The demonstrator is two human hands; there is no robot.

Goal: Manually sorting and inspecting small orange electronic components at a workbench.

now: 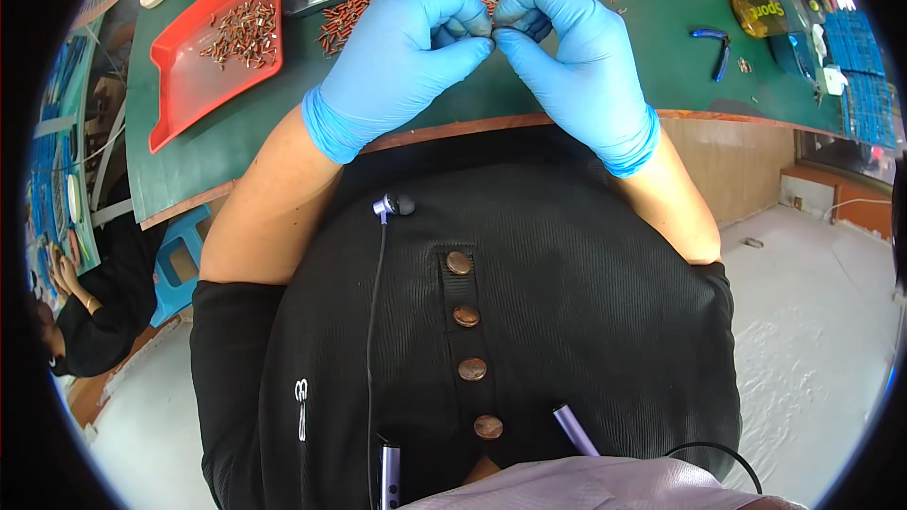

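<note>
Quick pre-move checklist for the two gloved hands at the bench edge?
1. Blue-gloved left hand pinching the small dark part: ok.
2. Blue-gloved right hand meeting it at the same part: ok.
3. Part's seating between the fingers: cannot tell, too small.
4. Pile of small copper-red pieces within reach behind the hands: ok.
5. Red plastic tray on the green mat, holding some pieces: ok.
6. Blue-handled pliers lying apart from both hands: ok.

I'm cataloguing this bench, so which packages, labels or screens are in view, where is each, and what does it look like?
Amber translucent plastic package with a printed label: far right of the green table, rounded and lying flat.
Small white printed mark: on the black garment's lower left front.
No screens in view.
</note>
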